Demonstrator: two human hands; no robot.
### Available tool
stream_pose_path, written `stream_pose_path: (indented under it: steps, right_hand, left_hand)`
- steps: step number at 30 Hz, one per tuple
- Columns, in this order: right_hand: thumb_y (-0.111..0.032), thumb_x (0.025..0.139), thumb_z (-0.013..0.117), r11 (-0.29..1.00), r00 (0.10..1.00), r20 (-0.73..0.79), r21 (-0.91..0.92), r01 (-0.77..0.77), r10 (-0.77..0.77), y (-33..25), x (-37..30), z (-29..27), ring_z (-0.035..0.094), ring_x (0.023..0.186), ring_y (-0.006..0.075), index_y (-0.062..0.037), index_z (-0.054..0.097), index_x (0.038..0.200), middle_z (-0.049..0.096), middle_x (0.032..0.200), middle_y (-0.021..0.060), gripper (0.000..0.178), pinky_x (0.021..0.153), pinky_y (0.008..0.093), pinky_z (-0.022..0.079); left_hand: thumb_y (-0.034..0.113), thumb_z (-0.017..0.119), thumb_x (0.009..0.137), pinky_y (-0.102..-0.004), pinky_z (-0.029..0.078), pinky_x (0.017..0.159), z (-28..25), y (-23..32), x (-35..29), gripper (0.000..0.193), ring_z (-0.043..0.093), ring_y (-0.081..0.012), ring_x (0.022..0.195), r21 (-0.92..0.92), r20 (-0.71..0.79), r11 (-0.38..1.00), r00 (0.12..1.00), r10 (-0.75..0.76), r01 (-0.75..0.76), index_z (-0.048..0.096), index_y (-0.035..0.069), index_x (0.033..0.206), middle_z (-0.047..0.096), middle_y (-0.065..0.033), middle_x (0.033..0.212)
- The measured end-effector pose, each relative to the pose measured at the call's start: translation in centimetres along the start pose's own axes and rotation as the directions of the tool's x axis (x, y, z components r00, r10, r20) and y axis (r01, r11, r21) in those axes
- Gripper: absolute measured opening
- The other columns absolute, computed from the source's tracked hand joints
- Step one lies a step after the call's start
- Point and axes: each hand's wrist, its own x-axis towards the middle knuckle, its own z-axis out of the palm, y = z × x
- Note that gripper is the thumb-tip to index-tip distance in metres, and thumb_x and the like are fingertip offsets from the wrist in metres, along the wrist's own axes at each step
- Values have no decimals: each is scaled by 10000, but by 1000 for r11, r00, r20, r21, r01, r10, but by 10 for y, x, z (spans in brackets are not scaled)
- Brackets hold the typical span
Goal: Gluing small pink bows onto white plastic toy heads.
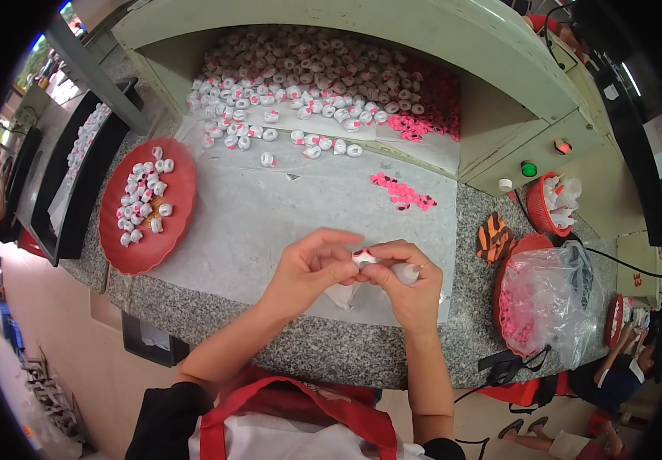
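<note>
Left hand and right hand both pinch one small white piece above the desk. Risk: a loose fingertip grip drops it among the pink caps.

Small factory workshop, hand-assembly station. I sit at speckled granite workbench covered with white sheet. Pale green machine housing ahead of me, green push button and red push button on its side. Hundreds of small white parts heaped under its hood, more on red tray. Bag of pink pieces at my right. Another worker seated nearby.
</note>
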Motion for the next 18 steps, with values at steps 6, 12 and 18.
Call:
stream_pose_path:
  steps: [6, 12, 18]
  right_hand:
    - [29, 714, 637, 973, 992, 28, 194, -124, 120, 1, 2, -4, 561, 648, 117, 10, 568, 843, 593, 805, 110, 148, 542, 227, 465]
    - [15, 734, 632, 962, 979, 38, 186, -202, 198, 13, 5, 5, 560, 654, 112, 14, 536, 803, 602, 810, 102, 119, 585, 222, 465]
    - [12, 729, 614, 959, 959, -85, 116, -259, 269, 7, 3, 18, 553, 630, 123, 4, 508, 828, 579, 843, 102, 146, 571, 240, 460]
  left_hand:
    - [-7, 564, 794, -241, 496, 661, 1, -6, 0, 193, 614, -161, 776, 110, 58, 986, 991, 119, -124, 531, -31, 983, 613, -111, 858]
    - [-2, 568, 793, -256, 506, 663, -5, -4, 3, 171, 613, -170, 758, 126, 46, 980, 988, 147, -152, 540, -31, 959, 612, -129, 852]
    - [2, 603, 756, -227, 473, 642, -46, 25, 0, 173, 599, -118, 713, 613, -212, 726, 819, 533, -314, 586, -2, 928, 632, -86, 802]
